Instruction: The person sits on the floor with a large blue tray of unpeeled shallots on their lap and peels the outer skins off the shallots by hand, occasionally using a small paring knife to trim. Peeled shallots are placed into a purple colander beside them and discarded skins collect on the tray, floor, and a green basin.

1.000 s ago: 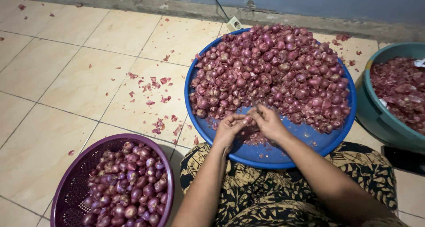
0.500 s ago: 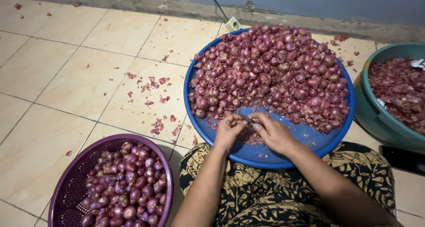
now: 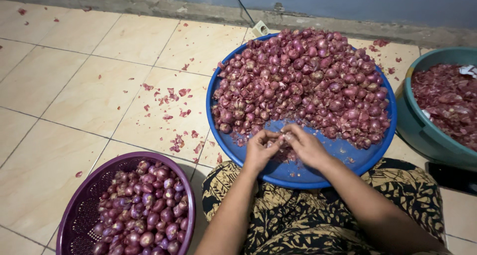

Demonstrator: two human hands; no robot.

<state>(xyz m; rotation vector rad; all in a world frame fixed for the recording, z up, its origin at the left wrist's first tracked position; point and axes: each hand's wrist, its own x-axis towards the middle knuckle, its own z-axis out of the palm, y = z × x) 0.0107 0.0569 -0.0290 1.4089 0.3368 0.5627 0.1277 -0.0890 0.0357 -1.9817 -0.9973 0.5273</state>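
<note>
Hands (image 3: 283,148) closer together, held shallot hidden.

Bare forearms, no sleeves; left hand (image 3: 260,150), right hand (image 3: 305,146) — ringless; black-and-tan leaf-patterned cloth (image 3: 308,215) over lap

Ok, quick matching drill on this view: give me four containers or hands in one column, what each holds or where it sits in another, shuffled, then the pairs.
Things:
1. blue tray
2. purple basket
3. teal tub
4. hands, left hand and right hand

States:
A. holds loose reddish skins, at the right edge
B. fingertips together on something small, over the near rim
C. heaped with unpeeled shallots, in the middle
D. holds smooth, shiny shallots, lower left

Pairs: 1-C, 2-D, 3-A, 4-B
</note>
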